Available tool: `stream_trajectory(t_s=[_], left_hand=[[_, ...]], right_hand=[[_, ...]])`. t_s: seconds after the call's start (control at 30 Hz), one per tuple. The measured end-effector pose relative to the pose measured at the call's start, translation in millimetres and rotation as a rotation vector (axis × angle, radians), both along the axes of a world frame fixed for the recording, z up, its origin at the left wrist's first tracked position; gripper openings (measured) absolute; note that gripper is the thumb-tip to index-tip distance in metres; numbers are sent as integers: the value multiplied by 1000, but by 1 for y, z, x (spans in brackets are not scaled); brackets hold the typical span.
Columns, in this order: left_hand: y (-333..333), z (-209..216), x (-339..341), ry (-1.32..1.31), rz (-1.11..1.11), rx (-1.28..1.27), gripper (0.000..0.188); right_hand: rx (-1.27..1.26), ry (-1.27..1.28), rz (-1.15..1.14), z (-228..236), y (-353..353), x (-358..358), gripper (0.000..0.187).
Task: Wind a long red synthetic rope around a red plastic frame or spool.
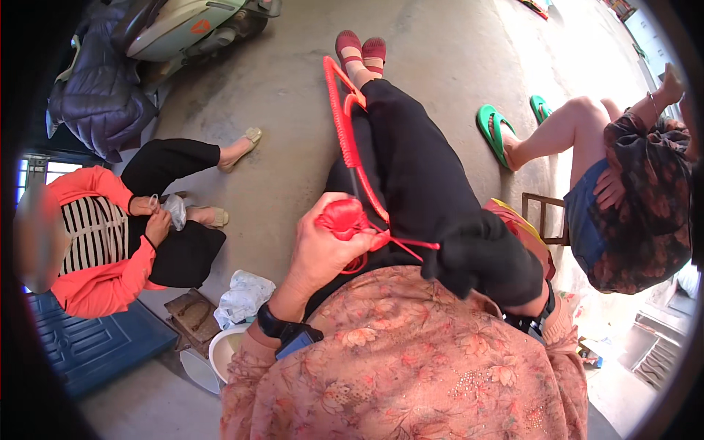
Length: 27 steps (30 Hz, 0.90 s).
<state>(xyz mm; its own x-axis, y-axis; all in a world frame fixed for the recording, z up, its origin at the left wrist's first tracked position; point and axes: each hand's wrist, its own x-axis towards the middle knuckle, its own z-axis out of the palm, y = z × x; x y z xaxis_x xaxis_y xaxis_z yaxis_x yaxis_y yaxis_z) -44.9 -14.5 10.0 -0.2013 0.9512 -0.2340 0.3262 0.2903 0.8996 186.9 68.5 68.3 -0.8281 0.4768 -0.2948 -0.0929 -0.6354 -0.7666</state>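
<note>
My bare left hand [323, 246] is closed round a bundle of glossy red cord [342, 218] above my lap. Beyond it, a long narrow loop wrapped in red cord [345, 128] stretches over my legs toward my shoes. A dark, thin bare section shows on the loop close to my hand. My right hand [484, 257], in a black glove, is closed at the end of a taut red strand [414, 243] that runs across from my left hand. Its fingertips are partly lost in the dark glove.
To the left a person in a coral jacket [103, 293] handles a small clear plastic bag [174, 210]. Another person in green flip-flops [495, 136] sits at the right beside a wooden stool [544, 218]. A scooter [198, 33] stands far left; a white bucket [224, 356] is near my left elbow.
</note>
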Motion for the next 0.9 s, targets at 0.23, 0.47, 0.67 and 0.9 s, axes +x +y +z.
stream_trajectory(t_s=[0.23,0.47,0.67,0.9], left_hand=[[-12,-2,-24,-581,171,137,47],[-7,10,-41,708,-53,301,30],[13,-16,-5,200,-161,107,29],[9,3,-19,-493,-15,28,46]], right_hand=[[444,-242,-246,-11,18,4,18],[1340,-529,-283,-75,33,-33,29],[1276,-526,126,-78,24,-52,37],[269,-7,-454,-89,42,-8,41]])
